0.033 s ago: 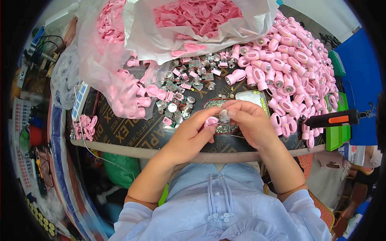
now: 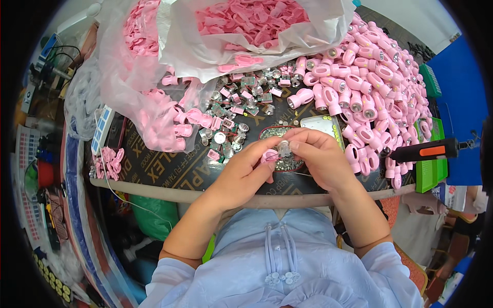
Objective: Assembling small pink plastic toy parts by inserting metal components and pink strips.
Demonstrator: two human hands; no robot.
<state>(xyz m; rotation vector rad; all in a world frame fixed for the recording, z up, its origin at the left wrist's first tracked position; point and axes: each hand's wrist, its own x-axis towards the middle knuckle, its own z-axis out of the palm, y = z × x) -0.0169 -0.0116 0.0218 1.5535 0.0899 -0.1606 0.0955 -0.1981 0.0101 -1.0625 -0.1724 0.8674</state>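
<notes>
I observe the left hand with thumb and fingers closed on a small pink plastic shell. The right hand pinches a clear lens-like part just right of it; I cannot tell whether the two touch. Both are held over the red-rimmed tray. Pink flashlights are heaped far right, beyond a black-and-orange tool. Loose reflector-and-board units lie farther left.

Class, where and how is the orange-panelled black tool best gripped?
Probably around the middle of the black tool, from the near side: its body is straight, its narrower end points toward the pink pile, and a metal fitting meets the other.
</notes>
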